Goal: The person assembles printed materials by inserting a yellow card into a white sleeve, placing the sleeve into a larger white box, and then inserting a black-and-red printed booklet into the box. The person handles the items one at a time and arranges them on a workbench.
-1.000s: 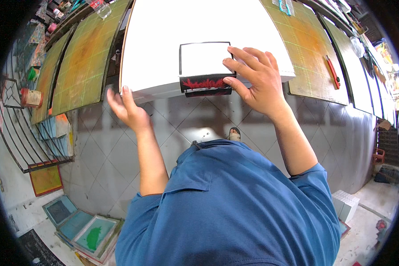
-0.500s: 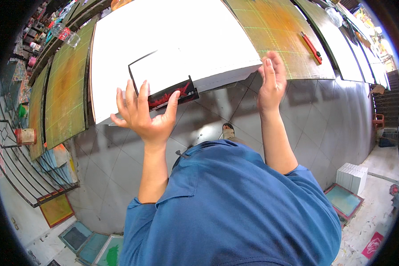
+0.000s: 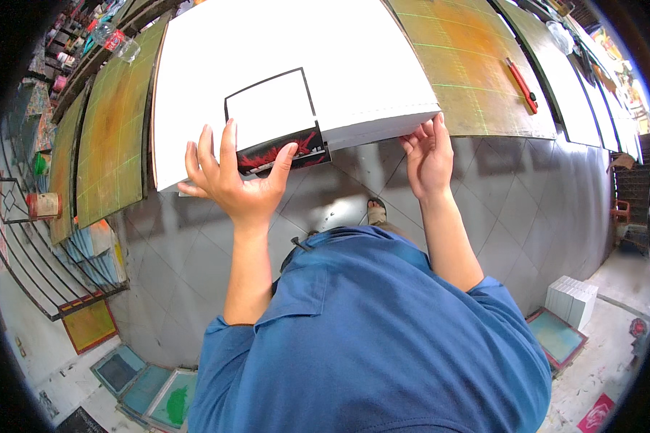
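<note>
A thick stack of white sheets [image 3: 354, 65] lies on a long yellow-green table [image 3: 462, 65]. On the stack sits a black-framed screen [image 3: 271, 115] with red ink along its near edge. My left hand [image 3: 238, 180] holds the screen's near edge, thumb on the red ink strip. My right hand [image 3: 430, 155] presses against the stack's near right corner, fingers on the edge of the sheets.
A red-handled tool [image 3: 521, 85] lies on the table to the right. More yellow-green boards [image 3: 112, 144] run left, with a tin can [image 3: 43, 206] on a wire rack. Framed screens [image 3: 152, 393] lean on the floor at left; a white block stack [image 3: 574, 299] and a screen are at right.
My left hand moved from the air by the table edge onto the screen's near edge. My right hand left the screen and went to the stack's right corner. The view swung.
</note>
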{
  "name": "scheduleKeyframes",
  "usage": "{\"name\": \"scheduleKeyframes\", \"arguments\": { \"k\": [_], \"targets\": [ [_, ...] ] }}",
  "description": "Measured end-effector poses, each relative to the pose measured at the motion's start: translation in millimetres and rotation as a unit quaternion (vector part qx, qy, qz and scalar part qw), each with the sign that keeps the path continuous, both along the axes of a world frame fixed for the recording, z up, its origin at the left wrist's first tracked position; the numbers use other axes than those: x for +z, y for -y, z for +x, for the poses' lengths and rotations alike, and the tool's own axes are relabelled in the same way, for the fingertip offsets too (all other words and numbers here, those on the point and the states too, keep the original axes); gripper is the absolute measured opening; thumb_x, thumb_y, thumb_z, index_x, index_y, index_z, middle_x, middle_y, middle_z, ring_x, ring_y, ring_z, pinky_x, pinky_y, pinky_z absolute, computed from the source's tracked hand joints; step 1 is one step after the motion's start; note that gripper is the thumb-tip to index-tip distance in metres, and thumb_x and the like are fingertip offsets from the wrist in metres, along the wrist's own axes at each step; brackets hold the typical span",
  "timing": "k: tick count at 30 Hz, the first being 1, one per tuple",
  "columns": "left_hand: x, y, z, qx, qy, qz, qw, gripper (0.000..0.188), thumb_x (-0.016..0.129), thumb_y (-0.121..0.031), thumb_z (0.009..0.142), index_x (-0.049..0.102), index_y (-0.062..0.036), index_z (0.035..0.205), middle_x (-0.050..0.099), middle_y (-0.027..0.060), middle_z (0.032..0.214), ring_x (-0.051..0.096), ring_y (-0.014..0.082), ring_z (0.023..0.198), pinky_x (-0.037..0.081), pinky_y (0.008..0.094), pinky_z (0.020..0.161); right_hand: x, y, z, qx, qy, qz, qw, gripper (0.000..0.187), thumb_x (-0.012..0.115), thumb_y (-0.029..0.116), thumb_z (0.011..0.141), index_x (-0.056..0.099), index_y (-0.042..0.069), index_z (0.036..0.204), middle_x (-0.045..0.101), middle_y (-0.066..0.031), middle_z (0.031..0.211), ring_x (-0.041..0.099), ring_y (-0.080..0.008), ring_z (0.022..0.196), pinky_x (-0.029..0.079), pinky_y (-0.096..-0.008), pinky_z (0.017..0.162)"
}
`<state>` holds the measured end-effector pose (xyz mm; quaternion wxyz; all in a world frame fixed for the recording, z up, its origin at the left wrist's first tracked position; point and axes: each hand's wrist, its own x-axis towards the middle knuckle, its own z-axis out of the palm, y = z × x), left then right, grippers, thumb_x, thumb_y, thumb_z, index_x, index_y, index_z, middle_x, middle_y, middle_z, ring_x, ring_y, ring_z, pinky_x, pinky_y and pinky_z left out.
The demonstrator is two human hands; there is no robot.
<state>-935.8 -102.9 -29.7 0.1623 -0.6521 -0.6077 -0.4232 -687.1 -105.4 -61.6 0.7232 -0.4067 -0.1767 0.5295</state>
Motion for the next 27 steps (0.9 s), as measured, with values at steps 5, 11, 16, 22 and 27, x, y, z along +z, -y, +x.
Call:
{"name": "scheduleKeyframes", "arguments": {
  "k": [5, 11, 16, 22, 27],
  "targets": [
    [-0.3, 1.0, -2.5, -0.006, 0.002, -0.003, 1.0, 0.075, 0.076, -0.058, 0.054, 0.06, -0.0136, 0.113, 0.047, 0.0118, 0.124, 0.028, 0.037, 0.124, 0.002, 0.0675, 0.094, -14.1, 4.1, 7.3, 0.031, 0.023, -0.01, 0.999, 0.047, 0.045, 0.043, 0.091, 0.042, 0.007, 0.121, 0.042, -0.004, 0.118, 0.035, -0.016, 0.116, 0.026, -0.0357, 0.098],
    [-0.4, 1.4, -4.2, -0.011, -0.004, -0.002, 1.0, 0.078, 0.074, -0.06, 0.054, 0.06, -0.0115, 0.113, 0.047, 0.0118, 0.124, 0.029, 0.0361, 0.124, -0.001, 0.0659, 0.095, -2.7, 6.3, -3.9, -0.004, 0.021, -0.001, 1.0, 0.037, 0.038, 0.043, 0.094, 0.054, 0.011, 0.103, 0.059, -0.0017, 0.096, 0.052, -0.0142, 0.089, 0.039, -0.0311, 0.081],
    [6.8, 4.1, -4.6, -0.004, 0.002, -0.022, 1.0, 0.078, 0.072, -0.061, 0.056, 0.059, -0.0111, 0.114, 0.046, 0.0131, 0.125, 0.028, 0.0356, 0.125, -0.003, 0.0638, 0.097, -13.0, 12.1, 3.7, 0.034, 0.034, -0.047, 0.998, 0.071, 0.043, 0.046, 0.091, 0.015, 0.003, 0.14, 0.021, -0.0113, 0.14, 0.018, -0.0266, 0.131, 0.023, -0.0406, 0.102],
    [4.6, 6.2, -9.6, -0.018, 0.031, -0.037, 0.999, 0.078, 0.068, -0.062, 0.06, 0.057, -0.0098, 0.117, 0.04, 0.018, 0.131, 0.022, 0.0376, 0.128, -0.009, 0.0629, 0.097, -5.0, 13.2, -3.5, 0.026, 0.078, -0.037, 0.996, 0.06, 0.041, 0.046, 0.092, 0.028, 0.005, 0.135, 0.033, -0.0085, 0.131, 0.028, -0.0233, 0.124, 0.027, -0.0398, 0.099],
    [-2.1, 10.1, -17.0, -0.019, 0.08, 0.014, 0.997, 0.078, 0.064, -0.062, 0.066, 0.054, -0.0095, 0.122, 0.026, 0.0275, 0.139, 0.008, 0.0414, 0.133, -0.01, 0.0619, 0.097, -1.9, 14.3, -2.5, 0.04, 0.064, 0.009, 0.997, 0.035, 0.04, 0.045, 0.093, 0.048, 0.012, 0.104, 0.049, 0.0007, 0.1, 0.044, -0.0139, 0.097, 0.035, -0.0352, 0.086]
  ]
}}
